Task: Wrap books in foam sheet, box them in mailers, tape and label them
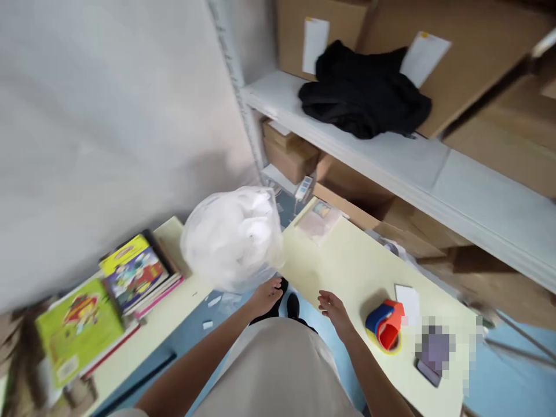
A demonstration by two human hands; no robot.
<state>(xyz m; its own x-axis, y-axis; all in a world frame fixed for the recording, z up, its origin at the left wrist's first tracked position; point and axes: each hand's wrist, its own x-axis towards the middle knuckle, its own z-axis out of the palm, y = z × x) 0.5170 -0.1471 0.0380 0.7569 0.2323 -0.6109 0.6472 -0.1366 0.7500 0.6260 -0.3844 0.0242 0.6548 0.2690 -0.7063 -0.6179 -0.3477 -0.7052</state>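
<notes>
Head view: white bag (pixel 234 240) near left hand (pixel 266 295), axis unclear

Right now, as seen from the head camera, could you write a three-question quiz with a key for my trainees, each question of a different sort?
1. True or false: the crumpled black cloth lies on the long white shelf.

2. Fill the gap: the red-and-blue plastic object is on the person's ____ side.

3. Choose one: which of these is nearest to the person's bare left hand?
A. the crumpled black cloth
B. the bulky, see-through whitish plastic bag
C. the red-and-blue plastic object

Key: 1. True. 2. Right. 3. B.
</notes>
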